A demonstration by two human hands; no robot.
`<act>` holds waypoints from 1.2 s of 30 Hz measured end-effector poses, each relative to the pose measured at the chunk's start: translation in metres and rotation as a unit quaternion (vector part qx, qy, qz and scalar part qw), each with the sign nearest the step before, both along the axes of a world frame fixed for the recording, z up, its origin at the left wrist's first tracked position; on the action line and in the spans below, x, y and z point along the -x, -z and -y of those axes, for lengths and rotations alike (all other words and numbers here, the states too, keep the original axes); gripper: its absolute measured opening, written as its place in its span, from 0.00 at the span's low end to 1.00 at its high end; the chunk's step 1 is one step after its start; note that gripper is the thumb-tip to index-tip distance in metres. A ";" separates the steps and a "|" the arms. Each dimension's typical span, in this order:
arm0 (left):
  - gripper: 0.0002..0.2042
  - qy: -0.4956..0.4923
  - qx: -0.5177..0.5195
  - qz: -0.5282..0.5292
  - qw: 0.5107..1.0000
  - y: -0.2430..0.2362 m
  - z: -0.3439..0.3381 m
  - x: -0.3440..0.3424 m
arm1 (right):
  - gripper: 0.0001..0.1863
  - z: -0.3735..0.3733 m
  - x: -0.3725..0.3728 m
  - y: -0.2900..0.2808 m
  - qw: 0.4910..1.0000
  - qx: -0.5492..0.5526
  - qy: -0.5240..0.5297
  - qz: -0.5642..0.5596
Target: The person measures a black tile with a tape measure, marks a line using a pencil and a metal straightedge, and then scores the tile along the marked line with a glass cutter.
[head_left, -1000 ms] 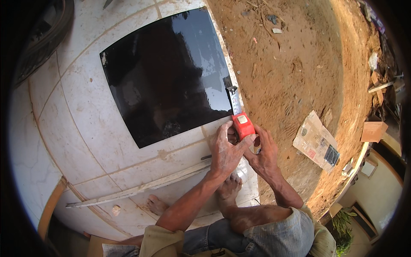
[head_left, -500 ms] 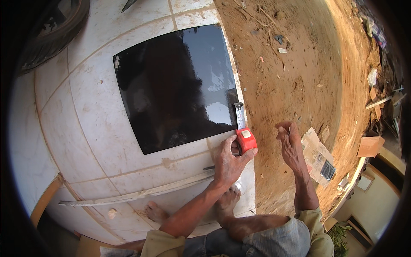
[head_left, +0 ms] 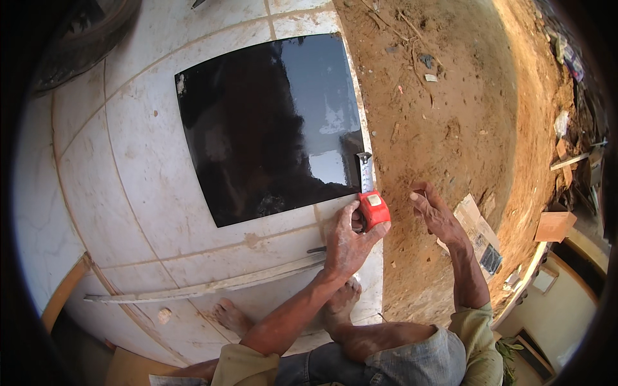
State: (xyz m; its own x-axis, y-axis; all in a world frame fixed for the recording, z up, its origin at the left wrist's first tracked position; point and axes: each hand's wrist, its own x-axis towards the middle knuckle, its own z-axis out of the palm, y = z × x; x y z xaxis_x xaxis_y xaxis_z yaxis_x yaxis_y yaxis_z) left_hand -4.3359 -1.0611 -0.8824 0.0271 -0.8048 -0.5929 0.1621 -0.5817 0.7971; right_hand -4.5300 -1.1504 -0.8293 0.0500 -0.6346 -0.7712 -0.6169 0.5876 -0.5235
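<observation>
A glossy black square tile (head_left: 257,128) lies on the pale tiled floor, reflecting light on its right part. My left hand (head_left: 347,241) is closed around a red tape measure (head_left: 374,209) at the tile's near right corner. A short length of its blade (head_left: 366,175) is out along the tile's right edge, with the dark end hook at the far end. To the right, my right hand (head_left: 439,215) hovers above the brown dirt, fingers loosely bent, thumb slightly apart, and nothing visible in it.
A long thin strip (head_left: 212,288) lies across the floor near my bare feet (head_left: 341,299). Flattened cardboard (head_left: 473,225) rests on the dirt (head_left: 444,141) at right. A tyre (head_left: 84,38) stands at the far left. A brown box (head_left: 555,226) and debris line the right side.
My right hand has turned and shifted slightly left, its thumb now showing more. My left hand still holds the tape measure at the tile corner; the whole view has shifted a little.
</observation>
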 end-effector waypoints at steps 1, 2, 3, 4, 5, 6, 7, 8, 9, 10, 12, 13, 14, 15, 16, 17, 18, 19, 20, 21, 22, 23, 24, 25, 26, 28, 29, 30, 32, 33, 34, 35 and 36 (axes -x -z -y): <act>0.34 -0.001 0.010 0.008 1.000 0.002 -0.001 0.000 | 0.24 0.003 -0.007 -0.006 0.999 -0.010 0.029 0.030; 0.34 -0.002 0.020 0.016 1.000 0.003 -0.002 0.000 | 0.24 0.003 -0.004 -0.004 0.999 -0.008 0.029 0.033; 0.34 -0.002 0.021 0.019 1.000 0.002 -0.001 0.000 | 0.22 0.002 0.003 0.000 0.995 -0.028 0.044 0.081; 0.33 -0.001 0.011 0.010 1.000 0.000 0.001 0.001 | 0.20 0.002 0.011 0.004 0.989 -0.047 0.059 0.126; 0.33 0.000 0.000 0.001 1.000 -0.001 0.002 0.003 | 0.20 0.000 0.019 0.011 0.989 -0.046 0.059 0.125; 0.33 0.000 0.001 0.000 1.000 -0.003 0.004 0.003 | 0.19 -0.001 0.027 0.019 0.975 -0.050 0.095 0.195; 0.32 -0.001 0.003 0.005 1.000 -0.004 0.004 0.002 | 0.17 -0.002 0.027 0.023 0.954 -0.058 0.130 0.266; 0.32 -0.002 0.004 0.009 1.000 -0.005 0.004 0.001 | 0.17 -0.003 0.026 0.024 0.953 -0.060 0.129 0.266; 0.32 -0.003 0.003 0.010 1.000 -0.004 0.004 0.001 | 0.16 -0.004 0.022 0.022 0.947 -0.042 0.160 0.275; 0.32 0.003 0.006 0.017 1.000 -0.003 0.003 0.000 | 0.14 -0.006 0.018 0.020 0.939 -0.024 0.192 0.284; 0.32 0.009 0.008 0.024 1.000 -0.002 0.002 0.001 | 0.14 -0.005 0.014 0.018 0.954 0.001 0.182 0.238; 0.32 0.005 0.009 0.013 1.000 -0.002 0.002 0.001 | 0.14 -0.003 0.012 0.018 0.966 0.028 0.170 0.193; 0.32 0.001 0.011 0.002 1.000 -0.001 0.001 0.001 | 0.14 -0.002 0.008 0.016 0.966 0.026 0.171 0.194; 0.32 0.002 0.009 0.003 1.000 0.001 0.000 0.001 | 0.14 0.000 0.003 0.014 0.974 0.041 0.157 0.158; 0.32 -0.004 0.004 -0.006 1.000 0.003 -0.001 0.002 | 0.15 0.003 0.002 0.011 0.981 0.058 0.143 0.120; 0.32 -0.010 0.000 -0.015 1.000 0.004 -0.002 0.003 | 0.15 0.006 0.003 0.011 0.981 0.058 0.144 0.117; 0.32 -0.009 -0.001 -0.018 1.000 0.003 -0.002 0.003 | 0.17 0.011 0.006 0.011 0.996 0.071 0.038 0.046; 0.33 -0.014 0.000 -0.021 1.000 0.003 -0.002 0.003 | 0.18 0.015 0.009 0.010 0.994 0.082 -0.068 -0.027; 0.33 -0.019 0.001 -0.025 1.000 0.003 -0.002 0.004 | 0.18 0.018 0.010 0.012 0.994 0.082 -0.068 -0.030; 0.33 -0.019 0.001 -0.028 0.999 0.004 -0.003 0.005 | 0.17 0.020 0.011 0.015 0.982 0.129 -0.107 -0.088; 0.34 -0.021 0.002 -0.017 1.000 0.006 -0.004 0.006 | 0.16 0.022 0.011 0.017 0.963 0.174 -0.145 -0.143; 0.36 -0.024 0.003 -0.007 1.000 0.007 -0.005 0.006 | 0.16 0.026 0.010 0.017 0.963 0.174 -0.146 -0.144; 0.36 -0.024 0.003 -0.008 1.000 0.006 -0.004 0.006 | 0.14 0.031 0.007 0.014 0.944 0.225 -0.183 -0.155; 0.36 -0.023 0.002 -0.006 1.000 0.006 -0.004 0.006 | 0.12 0.036 0.003 0.013 0.922 0.274 -0.219 -0.163; 0.36 -0.022 0.003 -0.005 1.000 0.005 -0.003 0.005 | 0.12 0.041 -0.004 0.009 0.922 0.274 -0.220 -0.164; 0.36 -0.020 0.008 0.000 1.000 0.006 -0.004 0.005 | 0.09 0.052 -0.019 0.002 0.908 0.271 -0.255 -0.192; 0.36 -0.017 0.013 0.007 1.000 0.007 -0.005 0.005 | 0.09 0.057 -0.022 0.002 0.908 0.271 -0.256 -0.192; 0.36 -0.018 0.013 0.007 1.000 0.008 -0.005 0.006 | 0.09 0.062 -0.024 0.002 0.891 0.291 -0.300 -0.177; 0.36 -0.025 0.008 -0.016 1.000 0.009 -0.005 0.007 | 0.10 0.070 -0.030 0.004 0.872 0.310 -0.344 -0.159; 0.36 -0.026 0.009 -0.016 0.999 0.009 -0.005 0.007 | 0.12 0.073 -0.035 0.005 0.848 0.335 -0.388 -0.137; 0.37 -0.025 0.010 -0.013 1.000 0.008 -0.005 0.007 | 0.14 0.076 -0.039 0.004 0.821 0.358 -0.431 -0.116; 0.37 -0.024 0.011 -0.011 1.000 0.008 -0.006 0.007 | 0.14 0.080 -0.044 0.003 0.820 0.357 -0.432 -0.116; 0.37 -0.026 0.011 -0.012 1.000 0.009 -0.006 0.007 | 0.17 0.084 -0.050 0.001 0.779 0.383 -0.477 -0.140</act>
